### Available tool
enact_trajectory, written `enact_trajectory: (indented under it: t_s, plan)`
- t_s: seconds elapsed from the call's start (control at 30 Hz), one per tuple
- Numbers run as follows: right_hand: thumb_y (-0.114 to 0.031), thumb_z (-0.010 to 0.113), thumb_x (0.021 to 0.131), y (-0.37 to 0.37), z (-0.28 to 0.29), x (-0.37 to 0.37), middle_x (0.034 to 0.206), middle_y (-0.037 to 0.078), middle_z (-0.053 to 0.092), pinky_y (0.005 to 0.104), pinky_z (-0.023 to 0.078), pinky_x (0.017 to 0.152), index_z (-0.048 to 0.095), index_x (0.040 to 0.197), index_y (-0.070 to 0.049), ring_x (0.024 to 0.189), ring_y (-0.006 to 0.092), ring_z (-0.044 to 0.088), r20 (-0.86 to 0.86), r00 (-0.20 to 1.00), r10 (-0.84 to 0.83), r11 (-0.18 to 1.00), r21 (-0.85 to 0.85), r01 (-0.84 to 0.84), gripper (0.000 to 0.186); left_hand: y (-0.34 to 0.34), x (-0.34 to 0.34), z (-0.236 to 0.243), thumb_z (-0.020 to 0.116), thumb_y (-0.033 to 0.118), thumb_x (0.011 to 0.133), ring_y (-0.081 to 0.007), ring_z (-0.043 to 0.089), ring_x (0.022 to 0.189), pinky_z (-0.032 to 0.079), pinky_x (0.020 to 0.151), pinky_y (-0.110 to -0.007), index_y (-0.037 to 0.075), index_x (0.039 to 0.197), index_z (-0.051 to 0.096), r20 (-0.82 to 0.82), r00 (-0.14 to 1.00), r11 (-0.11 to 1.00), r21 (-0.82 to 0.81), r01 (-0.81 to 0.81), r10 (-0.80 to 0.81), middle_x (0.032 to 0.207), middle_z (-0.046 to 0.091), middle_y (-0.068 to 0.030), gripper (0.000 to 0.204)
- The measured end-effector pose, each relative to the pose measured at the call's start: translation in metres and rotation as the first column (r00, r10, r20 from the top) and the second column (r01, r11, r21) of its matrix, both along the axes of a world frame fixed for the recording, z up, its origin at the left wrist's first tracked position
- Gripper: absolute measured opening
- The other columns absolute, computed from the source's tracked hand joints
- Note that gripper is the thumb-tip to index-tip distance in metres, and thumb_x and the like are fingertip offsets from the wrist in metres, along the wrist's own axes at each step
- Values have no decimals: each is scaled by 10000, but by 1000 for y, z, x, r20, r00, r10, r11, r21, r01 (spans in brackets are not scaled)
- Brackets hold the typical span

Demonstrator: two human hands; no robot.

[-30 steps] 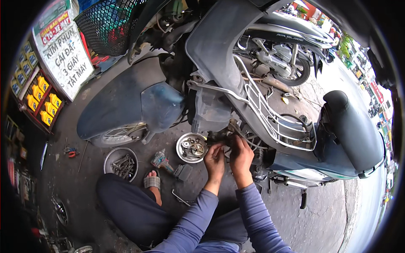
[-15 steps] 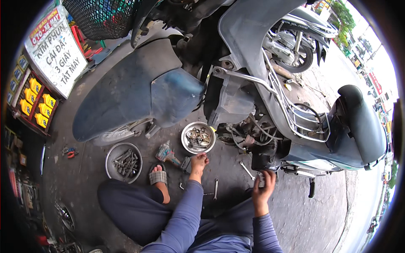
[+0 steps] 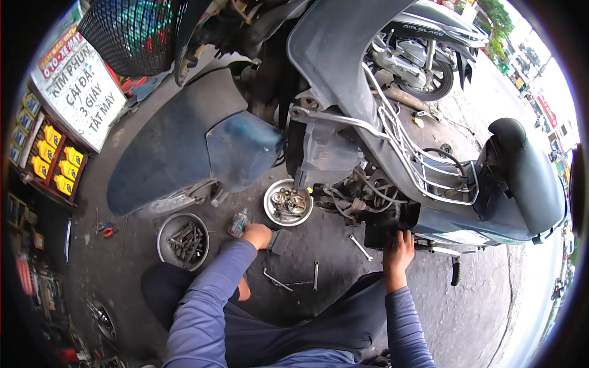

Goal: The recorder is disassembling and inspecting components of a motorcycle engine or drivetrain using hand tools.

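My left hand [image 3: 256,235] is wrapped round the grip of a teal and grey cordless power driver [image 3: 238,222] lying on the ground. Its dark battery base [image 3: 280,242] points toward my right. My right hand [image 3: 400,250] is raised to a black part [image 3: 379,233] low on the partly stripped scooter [image 3: 343,73]. Its fingers are bent against that part's edge, and what lies at the fingertips is hidden. A metal bowl of small parts [image 3: 288,219] stands beyond the driver. Between my hands a combination wrench [image 3: 360,247] and another wrench [image 3: 316,276] lie on the ground.
Left of my left hand stands a metal bowl of sockets [image 3: 161,245]. Red-handled pliers [image 3: 107,229] lie farther left. An L-shaped wrench [image 3: 277,281] is near my legs. A rack of yellow bottles [image 3: 64,184] and a white sign [image 3: 92,98] stand at the left; another motorcycle [image 3: 417,61] is behind.
My left hand has moved left from beside the parts bowl and closed on the driver. My right hand has shifted slightly right and up against the scooter's black part.
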State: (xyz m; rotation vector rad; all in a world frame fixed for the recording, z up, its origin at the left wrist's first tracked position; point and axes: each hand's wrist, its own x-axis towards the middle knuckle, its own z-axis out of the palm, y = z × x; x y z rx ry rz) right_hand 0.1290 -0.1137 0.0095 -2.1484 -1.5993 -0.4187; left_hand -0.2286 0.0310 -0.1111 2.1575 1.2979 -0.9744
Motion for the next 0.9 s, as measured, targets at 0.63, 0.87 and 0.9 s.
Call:
enact_trajectory:
  t_s: [0.63, 0.87, 0.9]
  plan:
    - [-227, 698, 732, 49, 173, -319, 868, 46, 655, 406, 512, 620, 697, 855, -106, 785, 221, 637, -379, 257, 889, -5, -569, -822, 173, 21, 19, 20, 604, 223, 874, -242, 661, 850, 510, 764, -367, 17, 1000, 672, 668, 701, 769, -304, 563, -249, 913, 701, -129, 251]
    - [-277, 648, 823, 69, 146, -357, 1127, 53, 639, 425, 530, 804, 690, 1063, -151, 1011, 227, 624, -319, 371, 872, 16, -738, -674, 275, 29, 39, -24, 622, 181, 886, -178, 664, 777, 515, 712, -327, -8, 1023, 661, 757, 651, 879, -277, 388, -49, 882, 701, -119, 237]
    - [-284, 641, 836, 68, 139, -355, 1164, 54, 637, 428, 532, 831, 689, 1093, -158, 1043, 228, 623, -317, 383, 867, 14, -754, -656, 291, 28, 45, -25, 625, 175, 888, -169, 665, 767, 516, 705, -321, -12, 1026, 660, 779, 627, 900, -288, 326, 22, 877, 701, -118, 235]
